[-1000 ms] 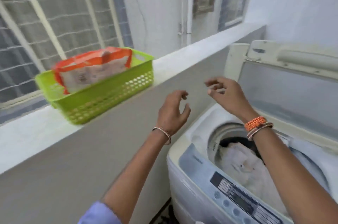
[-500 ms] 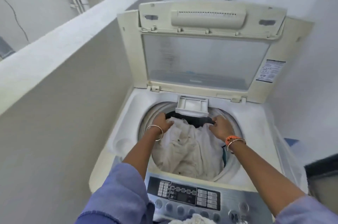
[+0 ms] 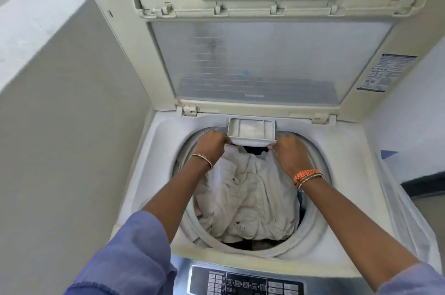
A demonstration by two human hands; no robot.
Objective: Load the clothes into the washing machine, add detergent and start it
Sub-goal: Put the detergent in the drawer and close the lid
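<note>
Bottom of the frame shows the control panel [image 3: 245, 282], and right above it the drum [image 3: 315, 210] is stuffed with pale clothes [image 3: 250, 198]. They look soft, floppy and light, so any bunched fold works as a handle. Further up, the left hand [image 3: 212, 143] and right hand [image 3: 290, 150] are curled onto the two front corners of the pulled-out detergent drawer [image 3: 251, 130]. It's thin plastic, probably best gripped by its edges. Lid [image 3: 265, 59] stands open behind.

Top-loading washing machine [image 3: 154, 150], lid [image 3: 265, 54] raised at frame top. 2 hands, left hand [image 3: 212, 142] and right hand [image 3: 289, 150], grip the detergent drawer [image 3: 251, 130] above white clothes [image 3: 250, 198] mid-frame.
</note>
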